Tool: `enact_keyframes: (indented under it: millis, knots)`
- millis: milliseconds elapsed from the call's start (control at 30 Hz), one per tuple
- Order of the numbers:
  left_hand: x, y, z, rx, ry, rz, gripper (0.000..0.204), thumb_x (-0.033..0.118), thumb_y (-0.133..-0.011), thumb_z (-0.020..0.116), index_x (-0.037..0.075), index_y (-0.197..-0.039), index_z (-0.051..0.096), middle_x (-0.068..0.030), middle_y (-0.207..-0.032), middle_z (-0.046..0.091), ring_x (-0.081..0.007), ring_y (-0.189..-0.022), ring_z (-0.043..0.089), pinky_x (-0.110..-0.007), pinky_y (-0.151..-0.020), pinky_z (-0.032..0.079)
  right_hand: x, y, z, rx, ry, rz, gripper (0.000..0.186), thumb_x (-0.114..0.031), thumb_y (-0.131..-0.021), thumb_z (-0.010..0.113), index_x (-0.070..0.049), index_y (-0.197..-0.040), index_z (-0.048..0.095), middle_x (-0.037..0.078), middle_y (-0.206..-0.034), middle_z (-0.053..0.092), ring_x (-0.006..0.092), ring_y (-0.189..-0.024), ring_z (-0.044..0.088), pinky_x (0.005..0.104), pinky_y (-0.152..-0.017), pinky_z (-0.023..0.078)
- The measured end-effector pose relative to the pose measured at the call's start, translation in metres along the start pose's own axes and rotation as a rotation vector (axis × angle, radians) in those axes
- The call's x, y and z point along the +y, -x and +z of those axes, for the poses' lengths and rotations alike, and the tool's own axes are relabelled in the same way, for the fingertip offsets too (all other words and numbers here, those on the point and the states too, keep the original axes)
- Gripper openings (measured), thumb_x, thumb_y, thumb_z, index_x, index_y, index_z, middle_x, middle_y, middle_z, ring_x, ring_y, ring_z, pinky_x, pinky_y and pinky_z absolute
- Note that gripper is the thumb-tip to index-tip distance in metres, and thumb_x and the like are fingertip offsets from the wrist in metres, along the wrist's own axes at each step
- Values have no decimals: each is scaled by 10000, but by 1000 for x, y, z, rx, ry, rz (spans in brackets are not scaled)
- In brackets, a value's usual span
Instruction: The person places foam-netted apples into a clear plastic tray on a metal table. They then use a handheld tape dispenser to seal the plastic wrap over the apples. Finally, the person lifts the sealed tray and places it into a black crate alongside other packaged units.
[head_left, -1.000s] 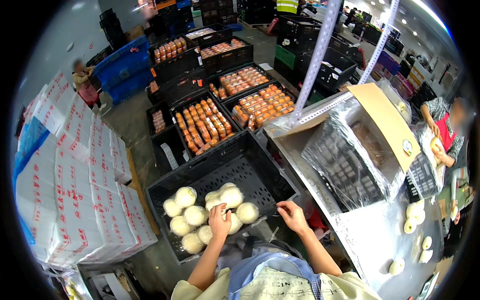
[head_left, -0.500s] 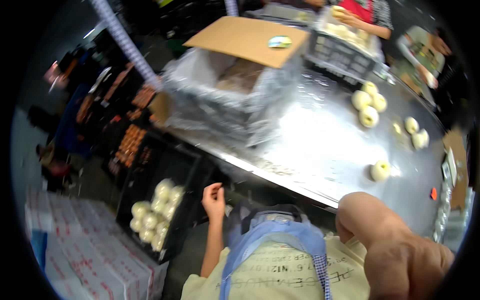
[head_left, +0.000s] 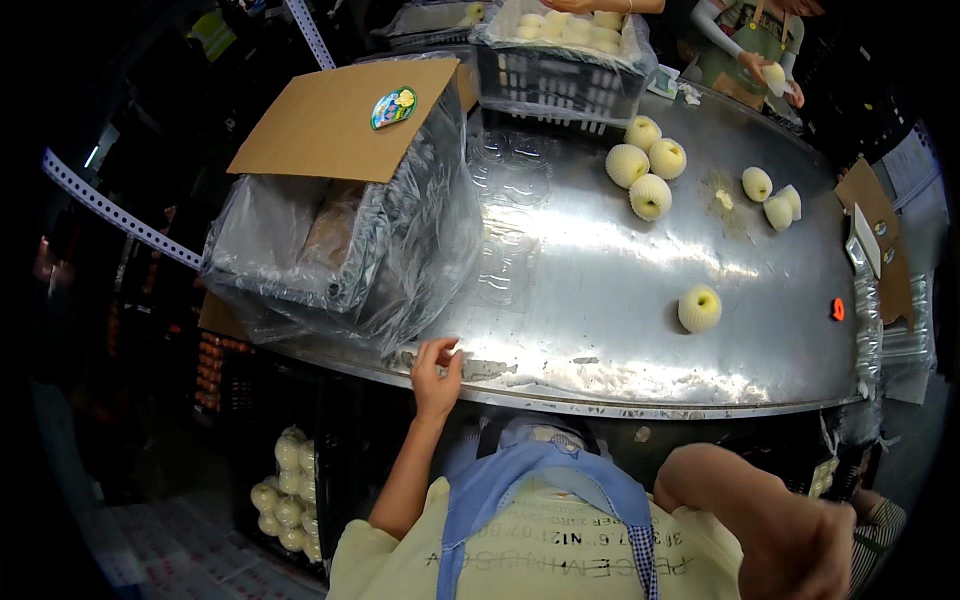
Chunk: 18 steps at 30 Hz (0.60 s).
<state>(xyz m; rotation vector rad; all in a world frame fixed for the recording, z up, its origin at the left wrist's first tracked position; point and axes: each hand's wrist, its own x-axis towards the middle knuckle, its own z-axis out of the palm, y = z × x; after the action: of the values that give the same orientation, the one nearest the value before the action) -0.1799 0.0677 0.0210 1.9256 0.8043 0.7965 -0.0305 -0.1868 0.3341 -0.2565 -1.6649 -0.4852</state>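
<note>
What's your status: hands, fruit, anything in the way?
Left hand empty, at the metal table. Right hand low right, grip unclear. Nearest foam-netted fruit on table, untouched. Plastic-lined crate may obstruct leftward reach.

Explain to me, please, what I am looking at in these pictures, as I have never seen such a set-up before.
There is no machine here: these are a person's own two bare hands, seen by a wide fisheye camera worn on the head and looking down, so straight edges bend near the rim. The left hand is at the near edge of a metal table, with nothing visible in it. The right hand is blurred at the lower right; I cannot tell whether it holds anything. On the table are a lone pale fruit, a cluster of four fruits in foam netting, and a plastic-draped crate with a cardboard sheet over part of it.
</note>
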Motion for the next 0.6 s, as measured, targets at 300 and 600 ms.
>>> enact_keyframes:
  millis: [300, 600]
  knots:
    - [-29, -69, 89, -115, 645, -893, 563, 427, -863, 598, -62, -1100, 453, -148, -985, 520, -241, -749, 631, -328, -570, 566, 78, 272, -9, 312, 393, 1784, 247, -163, -864, 610, 22, -1026, 622, 102, -871, 666, 151, -779, 633, 254, -709, 496]
    - [-8, -35, 129, -135, 860, -1028, 231, 216, -811, 705, 47, -898, 573, -64, -874, 623, -176, -737, 647, -261, -611, 516, 99, 382, -16, 206, 343, 2120, 479, -211, -807, 665, 35, -1178, 487, 195, -1010, 634, 210, -845, 645, 287, -726, 506]
